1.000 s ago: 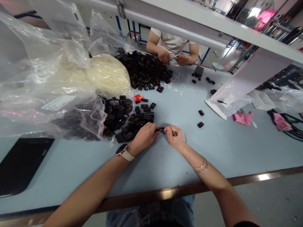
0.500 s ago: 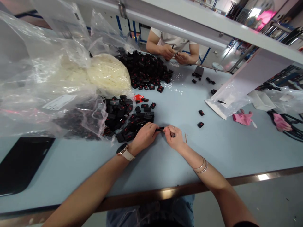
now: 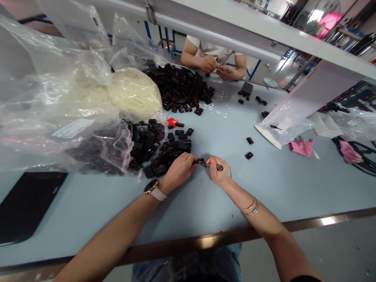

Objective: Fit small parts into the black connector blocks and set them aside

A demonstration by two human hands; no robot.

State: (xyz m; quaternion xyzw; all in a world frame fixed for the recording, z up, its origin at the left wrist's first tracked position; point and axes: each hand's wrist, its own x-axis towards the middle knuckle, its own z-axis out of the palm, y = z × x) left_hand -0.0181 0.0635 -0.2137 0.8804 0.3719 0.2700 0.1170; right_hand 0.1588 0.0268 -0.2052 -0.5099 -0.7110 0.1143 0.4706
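My left hand [image 3: 180, 169] is closed, its thumb and fingertips pinching a small black plastic part [image 3: 199, 161]. My right hand [image 3: 217, 172] wraps around a slim dark metal hand tool [image 3: 219, 167], whose exact kind I cannot make out. The tool's tip reaches toward the black part, at or very near its right end. Just beyond my left hand spreads a pile of black plastic parts with red marks [image 3: 176, 147], partly under a clear bag. Two similar loose parts, a farther one [image 3: 249, 140] and a nearer one [image 3: 249, 155], lie right of my hands.
Large clear bags [image 3: 38, 105] and a bag of pale yellow pieces [image 3: 135, 92] fill the left. A black tray-like item [image 3: 29, 205] lies near the front. Across the table, a co-worker's hands [image 3: 219, 67] handle small pieces beside another black pile [image 3: 182, 86]. A pink glove [image 3: 301, 146] lies right.
My right hand has shifted slightly to the right, and more of the tool shows between the two hands. My left hand stays nearly still on the black part.
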